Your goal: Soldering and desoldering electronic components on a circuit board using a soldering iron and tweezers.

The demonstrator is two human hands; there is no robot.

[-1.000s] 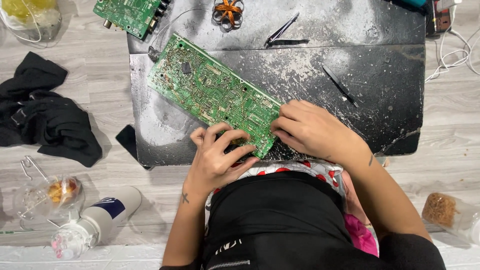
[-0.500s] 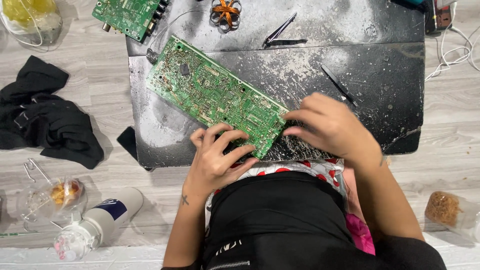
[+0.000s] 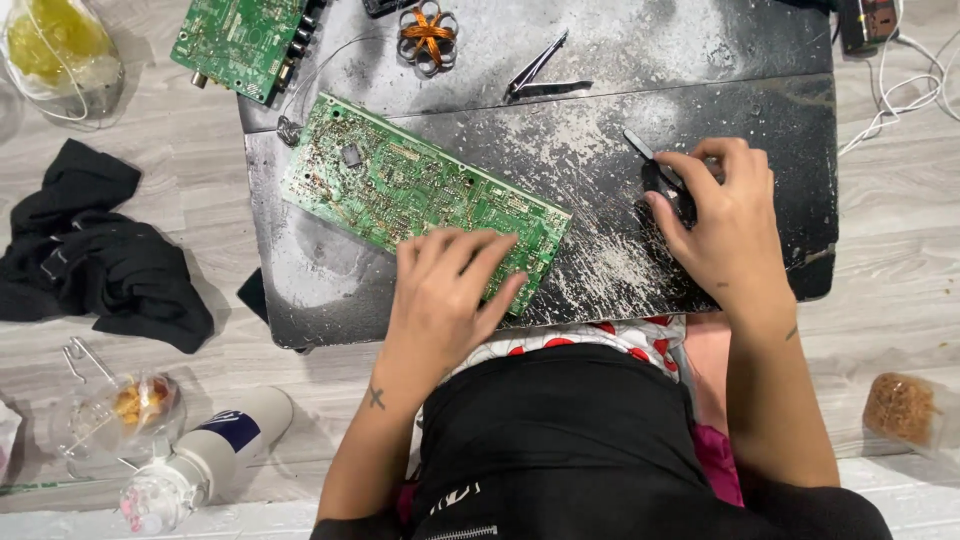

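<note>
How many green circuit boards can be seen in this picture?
2. A long circuit board lies on the black work board under the left hand. A smaller circuit board is at the upper left, partly cut by the frame. Others may be out of view.

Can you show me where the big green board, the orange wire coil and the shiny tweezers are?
Long green circuit board (image 3: 400, 185): head view, on its bare middle.
Orange copper wire coil (image 3: 428, 30): head view, on its centre.
Shiny metal tweezers (image 3: 535, 70): head view, midway along its arms.

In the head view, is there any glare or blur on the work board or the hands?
Head view: soft, even light; pale sheen on the black board near its top; green circuit board sharp; left hand and right hand only faintly soft.
</note>
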